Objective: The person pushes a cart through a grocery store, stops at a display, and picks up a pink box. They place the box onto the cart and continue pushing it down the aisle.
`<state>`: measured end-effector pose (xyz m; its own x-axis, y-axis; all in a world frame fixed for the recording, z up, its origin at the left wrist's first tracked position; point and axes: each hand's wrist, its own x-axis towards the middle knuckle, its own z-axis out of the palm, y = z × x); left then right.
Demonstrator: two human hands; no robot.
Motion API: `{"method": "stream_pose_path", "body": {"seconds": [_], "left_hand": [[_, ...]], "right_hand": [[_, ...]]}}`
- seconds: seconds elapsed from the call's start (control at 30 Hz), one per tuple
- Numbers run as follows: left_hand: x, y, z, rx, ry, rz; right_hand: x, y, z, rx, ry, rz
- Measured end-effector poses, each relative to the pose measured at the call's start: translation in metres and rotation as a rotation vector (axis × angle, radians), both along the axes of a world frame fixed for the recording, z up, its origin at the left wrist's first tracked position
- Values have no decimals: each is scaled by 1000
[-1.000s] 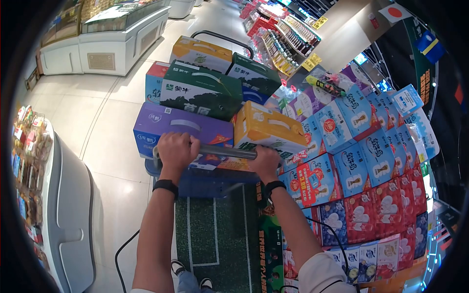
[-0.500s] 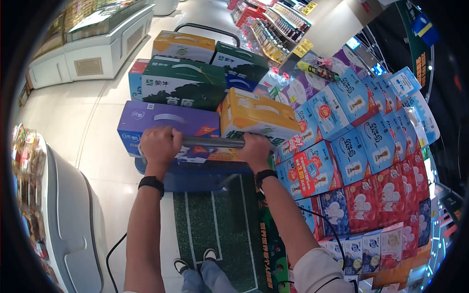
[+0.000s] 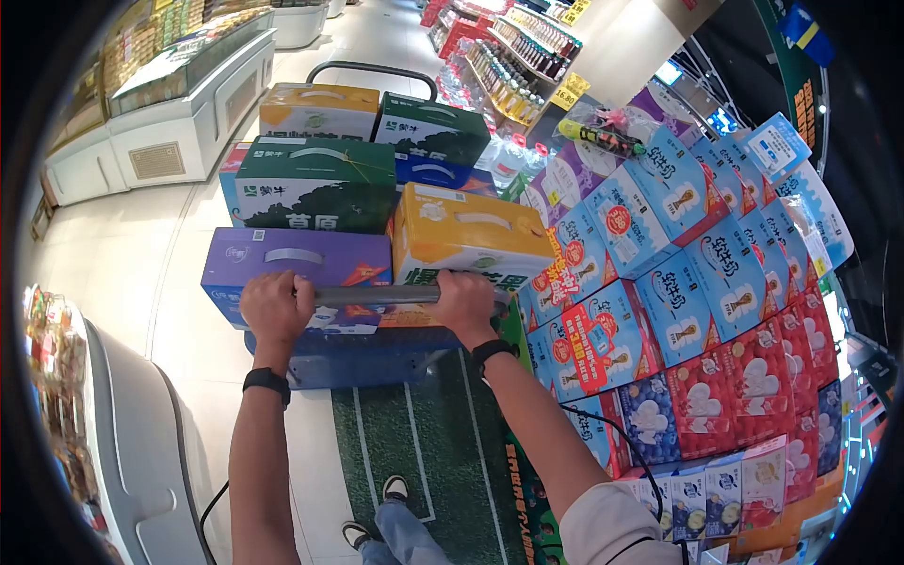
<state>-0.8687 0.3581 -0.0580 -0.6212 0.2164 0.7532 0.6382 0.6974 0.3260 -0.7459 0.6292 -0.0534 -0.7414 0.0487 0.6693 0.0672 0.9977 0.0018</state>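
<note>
My left hand (image 3: 275, 309) is wrapped round the left end of a grey cart handle (image 3: 377, 295). Round the handle's right end my right hand (image 3: 464, 303) is closed as well. Just beyond the handle stand a purple carton (image 3: 297, 259) on the left and a yellow-orange carton (image 3: 471, 231) on the right. Farther forward on the cart are a green milk carton (image 3: 315, 184), another green carton (image 3: 433, 127) and a yellow carton (image 3: 318, 111). Part of the cart's blue base (image 3: 348, 363) shows below the handle. Each carton has a carrying strap on top.
Stacked light-blue milk cartons (image 3: 678, 301) and red cartons (image 3: 702, 400) rise close on the right. A white display counter (image 3: 141, 443) with packaged goods stands at left. A white freezer case (image 3: 179, 141) is farther ahead, beside pale floor tiles (image 3: 151, 254). Bottle shelves (image 3: 527, 71) stand beyond.
The cart, its cartons and both hands have shifted a little left and down in view. My feet have changed stance. Both hands stay on the handle.
</note>
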Motion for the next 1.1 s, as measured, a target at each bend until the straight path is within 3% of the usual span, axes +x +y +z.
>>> {"method": "stream_pose_path", "body": {"seconds": [0.2,1.1], "left_hand": [[-9,12,-16,-14,-91,30],[-77,64,-99,48,-73,147]], "right_hand": [[-18,17,-14,1,6,39],[-103,72,-67,46,84,165]]}}
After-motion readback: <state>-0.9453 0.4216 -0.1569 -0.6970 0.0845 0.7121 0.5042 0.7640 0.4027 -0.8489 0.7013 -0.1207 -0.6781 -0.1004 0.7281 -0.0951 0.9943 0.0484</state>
